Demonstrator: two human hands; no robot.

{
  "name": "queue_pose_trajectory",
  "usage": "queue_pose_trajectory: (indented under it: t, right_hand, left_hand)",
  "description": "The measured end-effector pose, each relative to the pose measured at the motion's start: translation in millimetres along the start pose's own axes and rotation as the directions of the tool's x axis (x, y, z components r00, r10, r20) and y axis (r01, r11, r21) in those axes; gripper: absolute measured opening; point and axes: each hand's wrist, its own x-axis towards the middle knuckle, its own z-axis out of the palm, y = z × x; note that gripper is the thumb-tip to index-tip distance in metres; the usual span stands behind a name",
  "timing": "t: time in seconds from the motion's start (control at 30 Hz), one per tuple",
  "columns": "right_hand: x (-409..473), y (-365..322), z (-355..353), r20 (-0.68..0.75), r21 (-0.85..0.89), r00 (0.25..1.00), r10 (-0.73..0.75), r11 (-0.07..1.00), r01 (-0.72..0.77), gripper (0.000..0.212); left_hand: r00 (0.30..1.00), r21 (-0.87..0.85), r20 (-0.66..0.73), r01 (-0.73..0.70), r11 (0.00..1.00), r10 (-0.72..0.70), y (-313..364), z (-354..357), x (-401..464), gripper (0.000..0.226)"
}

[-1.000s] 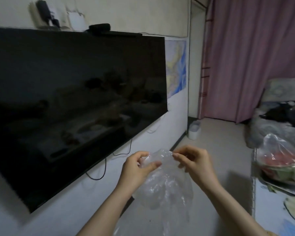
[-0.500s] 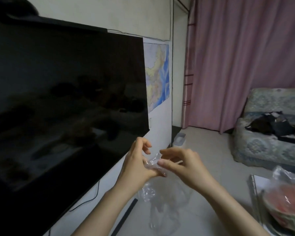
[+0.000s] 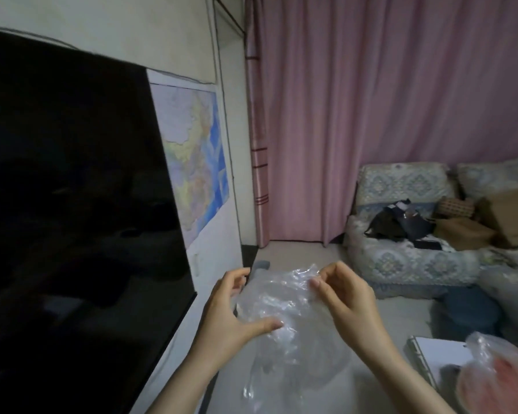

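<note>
A clear, crinkled plastic bag (image 3: 284, 330) hangs in front of me between both hands. My left hand (image 3: 228, 312) grips its left side, thumb across the front and fingers curled behind the film. My right hand (image 3: 344, 297) pinches the bag's upper right edge between thumb and fingertips. The bag's lower part droops loose below the hands.
A large black TV screen (image 3: 72, 219) fills the left, with a map poster (image 3: 195, 168) beside it. Pink curtains (image 3: 386, 115) hang behind. A patterned sofa (image 3: 407, 258) with dark clothes and cardboard stands right. A white table edge (image 3: 431, 354) holds bagged watermelon (image 3: 497, 377).
The view has swung right, away from the TV. My hands have drawn apart, spreading the bag wider than half a second ago.
</note>
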Motion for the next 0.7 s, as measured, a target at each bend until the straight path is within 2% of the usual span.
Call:
queue_pose_trajectory:
  t: [0.13, 0.33, 0.47, 0.53, 0.7]
  right_hand:
    - [58, 45, -7, -0.148, -0.073, 0.988, 0.037, 0.996, -0.048, 0.019]
    - [163, 126, -15, -0.242, -0.006, 0.965, 0.097, 0.995, -0.102, 0.02]
    - [247, 186, -26, -0.227, 0.057, 0.96, 0.165, 0.986, -0.156, 0.021]
    - [295, 213, -37, -0.213, 0.059, 0.957, 0.196, 0.98, -0.188, 0.022]
    - [411, 272, -59, -0.142, -0.055, 0.975, 0.17, 0.982, -0.179, 0.02]
  left_hand:
    - [0.998, -0.151, 0.017, 0.069, 0.986, -0.067, -25, 21, 76, 0.039]
    - [0.997, -0.2, 0.043, 0.071, 0.977, -0.064, -55, 55, 197, 0.02]
    - [0.994, -0.189, 0.062, 0.098, 0.977, -0.088, -70, 84, 287, 0.018]
    - [0.99, -0.121, 0.11, 0.107, 0.987, -0.094, -72, 96, 336, 0.024]
    - [0.978, 0.076, 0.19, 0.072, 0.994, -0.085, -85, 115, 443, 0.026]
